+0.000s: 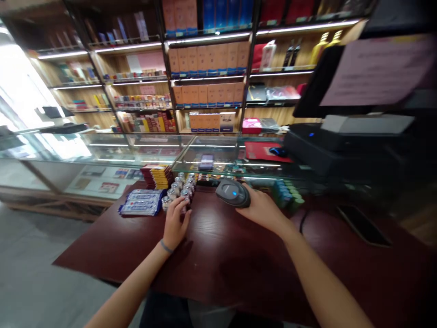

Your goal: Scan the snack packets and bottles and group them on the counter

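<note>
My left hand [175, 224] has its fingers curled round the nearest of several small silver-topped bottles [178, 186], standing in two rows on the dark red counter. Part of that bottle is hidden under the fingers. My right hand [258, 203] grips a dark grey barcode scanner [232, 192] with a blue light on top, its head turned left toward the bottles. Blue-and-white packets [142, 202] lie left of the bottles. Behind them stands a stack of yellow and maroon boxes [157, 176].
The brown-red counter [211, 255] runs beneath both arms. Green and blue cylinders [287, 193] stand beyond my right forearm, with a phone [363, 224] farther right. A glass display case [218, 155] borders the back. A computer mouse [278, 151] sits on a red mat near a monitor [321, 82].
</note>
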`<state>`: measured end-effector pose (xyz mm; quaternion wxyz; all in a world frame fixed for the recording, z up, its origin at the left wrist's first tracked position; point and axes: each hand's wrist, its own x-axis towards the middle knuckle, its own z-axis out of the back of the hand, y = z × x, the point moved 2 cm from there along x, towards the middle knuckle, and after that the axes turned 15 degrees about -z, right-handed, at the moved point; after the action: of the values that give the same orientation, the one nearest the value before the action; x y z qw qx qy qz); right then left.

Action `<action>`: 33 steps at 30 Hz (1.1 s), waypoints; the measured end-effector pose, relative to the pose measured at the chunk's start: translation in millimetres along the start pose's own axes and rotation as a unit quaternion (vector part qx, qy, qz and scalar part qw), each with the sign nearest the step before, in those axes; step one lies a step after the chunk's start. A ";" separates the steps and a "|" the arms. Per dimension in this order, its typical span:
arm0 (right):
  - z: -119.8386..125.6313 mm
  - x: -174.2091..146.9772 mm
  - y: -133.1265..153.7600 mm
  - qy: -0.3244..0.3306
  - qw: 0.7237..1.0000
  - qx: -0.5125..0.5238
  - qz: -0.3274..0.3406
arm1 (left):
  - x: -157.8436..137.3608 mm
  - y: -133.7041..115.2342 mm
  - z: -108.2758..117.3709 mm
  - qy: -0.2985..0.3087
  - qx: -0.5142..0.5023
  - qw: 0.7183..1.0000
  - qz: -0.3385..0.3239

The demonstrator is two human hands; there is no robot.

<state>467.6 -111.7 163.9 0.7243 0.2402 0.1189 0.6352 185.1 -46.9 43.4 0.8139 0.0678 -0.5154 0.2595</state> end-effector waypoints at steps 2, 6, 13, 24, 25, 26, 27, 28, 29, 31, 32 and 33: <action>14.9 3.6 -13.1 -0.040 0.999 0.026 -0.006 | 13.6 -6.0 -12.6 0.014 -0.031 0.999 -0.014; 48.4 5.1 -45.5 -0.059 0.992 0.103 -0.036 | 48.1 -23.1 -55.8 0.011 -0.097 0.995 -0.028; 101.4 -13.3 -98.3 -0.063 0.965 0.226 -0.119 | 89.4 -77.2 -171.1 0.008 -0.252 0.967 0.023; 140.9 -45.7 -159.0 -0.117 0.927 0.303 -0.190 | 99.3 -153.1 -302.3 0.072 -0.331 0.940 0.043; 142.3 -47.4 -164.0 -0.123 0.921 0.310 -0.199 | 98.2 -155.4 -307.1 0.075 -0.325 0.942 0.041; 143.5 -49.0 -168.4 -0.128 0.917 0.317 -0.204 | 96.9 -157.2 -310.9 0.077 -0.319 0.944 0.038; 144.6 -50.3 -172.0 -0.132 0.914 0.324 -0.207 | 95.3 -158.6 -313.9 0.079 -0.314 0.946 0.033; 145.6 -51.3 -174.8 -0.135 0.911 0.331 -0.207 | 93.5 -159.6 -316.3 0.081 -0.310 0.947 0.027; 146.4 -52.0 -176.7 -0.139 0.909 0.336 -0.206 | 91.7 -160.3 -318.1 0.083 -0.307 0.948 0.021; 147.3 -52.5 -178.5 -0.143 0.907 0.341 -0.201 | 88.3 -160.9 -320.4 0.086 -0.305 0.948 0.010; 147.5 -52.4 -178.5 -0.144 0.907 0.342 -0.200 | 87.0 -160.9 -320.7 0.087 -0.305 0.948 0.007; 147.5 -51.9 -178.1 -0.143 0.907 0.342 -0.199 | 86.1 -160.9 -320.6 0.086 -0.306 0.948 0.005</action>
<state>683.2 -205.3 194.4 0.7185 0.5325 0.2693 0.3572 550.7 -33.2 -3.3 0.8355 -0.2091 -0.4986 0.0982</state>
